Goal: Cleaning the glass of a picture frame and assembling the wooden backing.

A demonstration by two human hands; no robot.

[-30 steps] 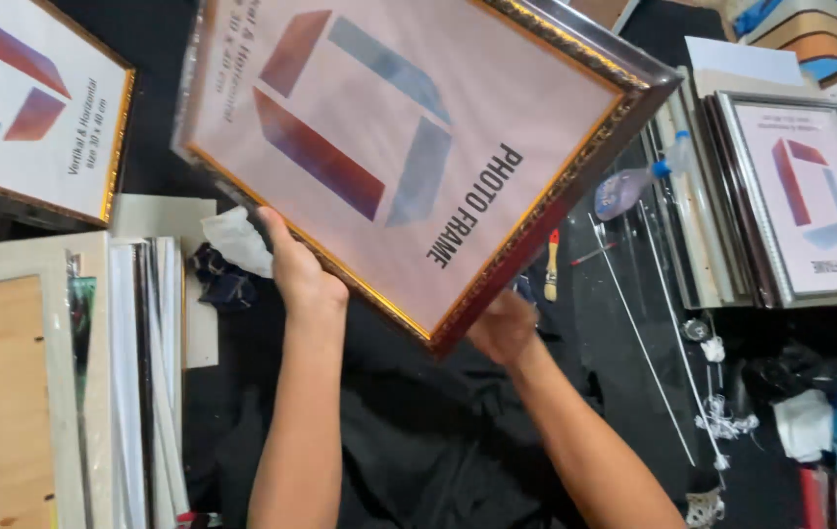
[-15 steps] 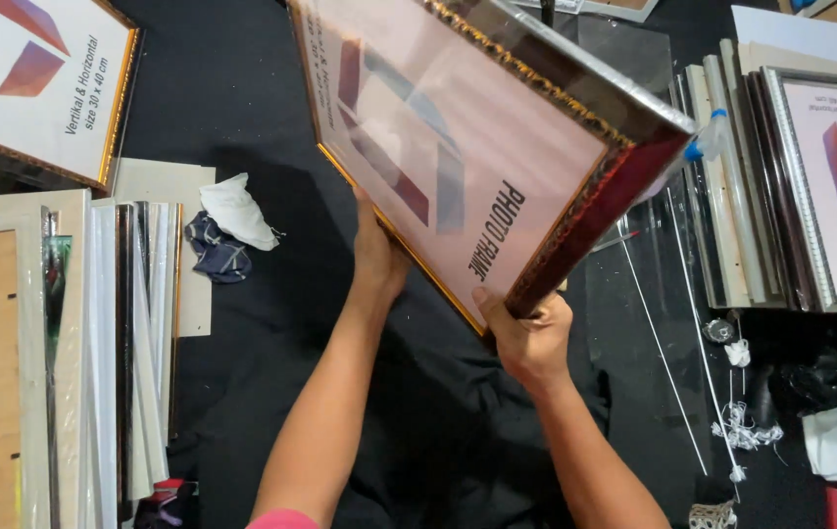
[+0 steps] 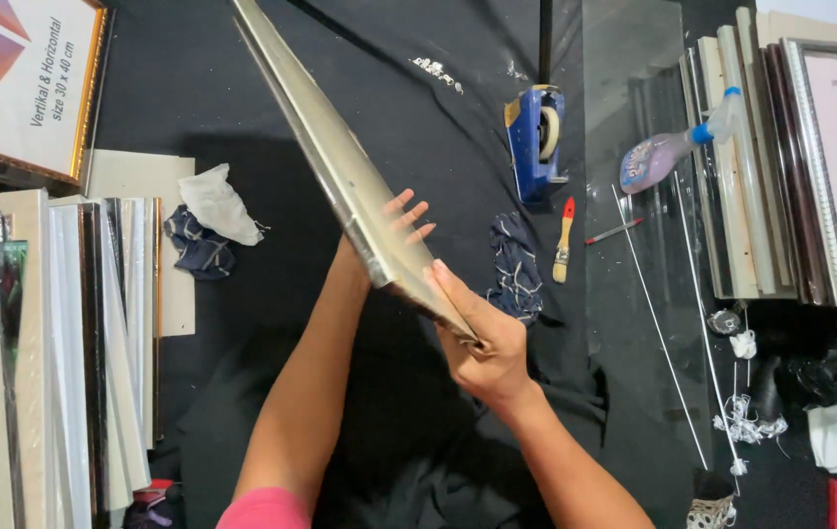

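Turning frame (image 3: 340,167) edge-on above cloth (image 3: 418,127); right hand (image 3: 482,343) clamped on corner, left hand (image 3: 394,220) fingers spread, probably bracing behind.

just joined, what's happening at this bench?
A person holds a large gold-edged picture frame edge-on to the camera, above a black cloth work surface. The right hand grips its lower corner; the left hand supports it from behind, only the fingertips showing. On the cloth lie a blue tape dispenser, a small red-handled brush, a clear spray bottle with a blue nozzle and a glass sheet. More frames are stacked at both sides.
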